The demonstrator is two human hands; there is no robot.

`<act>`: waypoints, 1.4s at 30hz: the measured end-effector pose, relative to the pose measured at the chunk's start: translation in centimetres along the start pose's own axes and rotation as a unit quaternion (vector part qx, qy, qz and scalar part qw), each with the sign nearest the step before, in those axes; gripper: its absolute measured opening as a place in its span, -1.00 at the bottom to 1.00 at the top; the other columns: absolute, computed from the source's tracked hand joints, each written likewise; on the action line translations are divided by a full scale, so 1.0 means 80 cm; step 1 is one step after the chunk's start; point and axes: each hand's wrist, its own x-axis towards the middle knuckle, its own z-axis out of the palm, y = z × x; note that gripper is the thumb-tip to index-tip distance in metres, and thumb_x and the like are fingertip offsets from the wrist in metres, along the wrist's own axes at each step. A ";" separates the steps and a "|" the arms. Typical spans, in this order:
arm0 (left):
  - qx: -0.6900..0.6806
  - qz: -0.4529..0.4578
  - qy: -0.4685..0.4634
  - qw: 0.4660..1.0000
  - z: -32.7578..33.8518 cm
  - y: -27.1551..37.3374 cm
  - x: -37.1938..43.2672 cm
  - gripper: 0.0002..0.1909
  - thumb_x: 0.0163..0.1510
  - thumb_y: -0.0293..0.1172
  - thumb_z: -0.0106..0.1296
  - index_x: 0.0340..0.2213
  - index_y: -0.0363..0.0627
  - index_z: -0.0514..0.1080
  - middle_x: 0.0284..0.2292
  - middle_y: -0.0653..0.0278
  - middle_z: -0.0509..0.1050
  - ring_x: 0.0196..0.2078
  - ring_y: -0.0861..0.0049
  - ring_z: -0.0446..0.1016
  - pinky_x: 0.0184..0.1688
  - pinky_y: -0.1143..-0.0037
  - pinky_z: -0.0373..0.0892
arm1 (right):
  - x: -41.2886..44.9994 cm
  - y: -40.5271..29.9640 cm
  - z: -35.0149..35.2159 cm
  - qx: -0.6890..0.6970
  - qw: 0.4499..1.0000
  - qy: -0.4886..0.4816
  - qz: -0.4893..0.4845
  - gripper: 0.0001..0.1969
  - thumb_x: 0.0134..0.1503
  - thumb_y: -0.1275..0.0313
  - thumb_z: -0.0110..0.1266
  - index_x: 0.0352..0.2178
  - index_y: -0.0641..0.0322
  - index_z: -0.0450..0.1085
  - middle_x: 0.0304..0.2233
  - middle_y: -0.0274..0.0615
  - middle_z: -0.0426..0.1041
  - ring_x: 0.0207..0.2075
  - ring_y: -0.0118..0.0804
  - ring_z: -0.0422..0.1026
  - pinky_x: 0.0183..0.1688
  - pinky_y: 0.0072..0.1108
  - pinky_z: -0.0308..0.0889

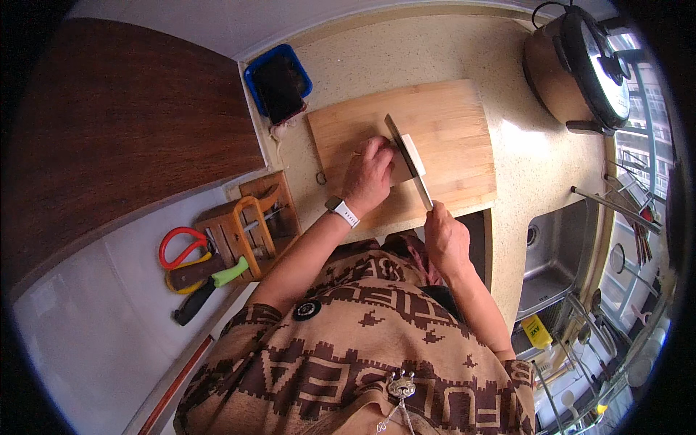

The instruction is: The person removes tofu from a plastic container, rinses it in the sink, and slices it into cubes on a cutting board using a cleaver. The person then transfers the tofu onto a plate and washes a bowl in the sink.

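A wooden cutting board (pixel 451 125) lies on the speckled countertop before me. My right hand (pixel 447 236) grips the handle of a broad-bladed kitchen knife (pixel 401 144), which slants across the board with its spine up. Just right of the blade, a white block of food (pixel 414 155) rests on the wood; its exact kind is unclear. On the blade's other side, my left hand (pixel 370 176) has its fingers curled close to the flat of the knife. Whether those fingers hold a piece of the food is hidden. A watch with a white strap (pixel 343 211) is on my left wrist.
At the back left, a dark phone-like slab (pixel 278 89) leans in a blue tray (pixel 302 73). A wooden knife block (pixel 261 228) with scissors (pixel 185 247) stands left. Far right are an electric cooker (pixel 565 70), a steel sink (pixel 554 255) and a yellow bottle (pixel 536 331).
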 end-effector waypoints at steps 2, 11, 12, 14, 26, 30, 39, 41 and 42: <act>0.005 0.012 0.027 1.000 0.004 -0.004 0.000 -0.69 -0.06 -0.59 0.01 -0.20 -0.24 0.38 -0.08 0.03 0.33 -0.07 0.04 0.37 -0.07 0.25 0.35 | -0.009 -0.011 -0.015 0.002 1.000 0.014 -0.015 -0.80 0.17 0.46 -0.13 -0.18 0.31 0.28 -0.41 0.14 0.49 -0.44 0.13 0.50 -0.41 -0.24 0.40; -0.021 -0.006 0.043 0.999 -0.001 -0.003 -0.010 -0.70 -0.03 -0.57 0.02 -0.18 -0.18 0.42 -0.10 0.06 0.33 -0.08 0.08 0.38 -0.07 0.27 0.35 | -0.006 -0.002 -0.008 0.027 0.996 0.079 -0.042 -0.81 0.18 0.48 -0.08 -0.18 0.33 0.30 -0.49 0.17 0.47 -0.49 0.15 0.48 -0.50 -0.24 0.37; -0.036 -0.026 0.020 0.999 -0.002 -0.001 -0.009 -0.71 0.01 -0.58 0.01 -0.17 -0.19 0.41 -0.06 0.03 0.31 -0.01 0.07 0.34 0.02 0.30 0.32 | -0.004 -0.001 -0.008 0.028 0.997 0.063 -0.021 -0.79 0.18 0.45 -0.09 -0.17 0.32 0.29 -0.46 0.15 0.47 -0.47 0.14 0.49 -0.46 -0.24 0.39; -0.037 -0.031 0.005 0.999 -0.006 0.001 -0.009 -0.72 0.01 -0.56 0.01 -0.17 -0.19 0.41 -0.07 0.04 0.31 -0.01 0.09 0.35 0.01 0.31 0.33 | -0.001 0.002 -0.005 0.026 0.998 0.060 -0.020 -0.80 0.19 0.44 -0.10 -0.18 0.32 0.29 -0.47 0.15 0.47 -0.47 0.14 0.49 -0.47 -0.23 0.39; 0.001 0.011 0.084 0.996 -0.017 0.015 0.003 -0.73 -0.01 -0.54 0.04 -0.20 -0.10 0.42 -0.09 0.11 0.34 -0.12 0.11 0.40 -0.09 0.27 0.35 | 0.009 0.019 0.021 0.013 0.997 0.062 -0.033 -0.79 0.19 0.44 -0.09 -0.15 0.25 0.30 -0.45 0.12 0.48 -0.49 0.14 0.48 -0.48 -0.23 0.39; 0.033 0.091 0.108 0.989 -0.039 0.045 0.055 -0.76 -0.03 -0.51 0.03 -0.26 -0.07 0.50 -0.18 0.15 0.42 -0.13 0.17 0.40 -0.06 0.27 0.32 | 0.010 0.020 0.028 -0.002 0.998 0.055 -0.044 -0.74 0.19 0.41 -0.11 -0.09 0.21 0.27 -0.41 0.10 0.49 -0.49 0.11 0.49 -0.47 -0.24 0.40; 0.300 0.048 -0.394 0.867 0.007 0.089 0.156 -0.80 -0.08 -0.49 0.02 -0.39 -0.07 0.58 -0.39 0.16 0.58 -0.28 0.21 0.56 -0.23 0.20 0.33 | 0.001 0.015 0.019 -0.033 0.995 0.076 -0.051 -0.72 0.19 0.41 -0.09 -0.08 0.23 0.30 -0.46 0.00 0.46 -0.50 0.00 0.50 -0.50 -0.32 0.40; 0.317 0.052 -0.414 0.852 0.015 0.084 0.157 -0.81 -0.05 -0.48 0.01 -0.38 -0.12 0.58 -0.31 0.07 0.58 -0.22 0.23 0.57 -0.20 0.19 0.33 | -0.005 0.009 0.013 -0.058 0.993 0.080 -0.063 -0.72 0.17 0.43 -0.07 -0.08 0.24 0.30 -0.47 -0.05 0.45 -0.49 -0.05 0.51 -0.50 -0.37 0.40; 0.317 0.054 -0.415 0.851 0.013 0.088 0.158 -0.81 -0.05 -0.48 0.01 -0.38 -0.12 0.58 -0.31 0.07 0.58 -0.22 0.23 0.57 -0.20 0.19 0.33 | -0.008 0.007 0.009 -0.057 0.993 0.081 -0.060 -0.72 0.17 0.43 -0.07 -0.08 0.24 0.30 -0.47 -0.05 0.45 -0.49 -0.05 0.51 -0.50 -0.37 0.40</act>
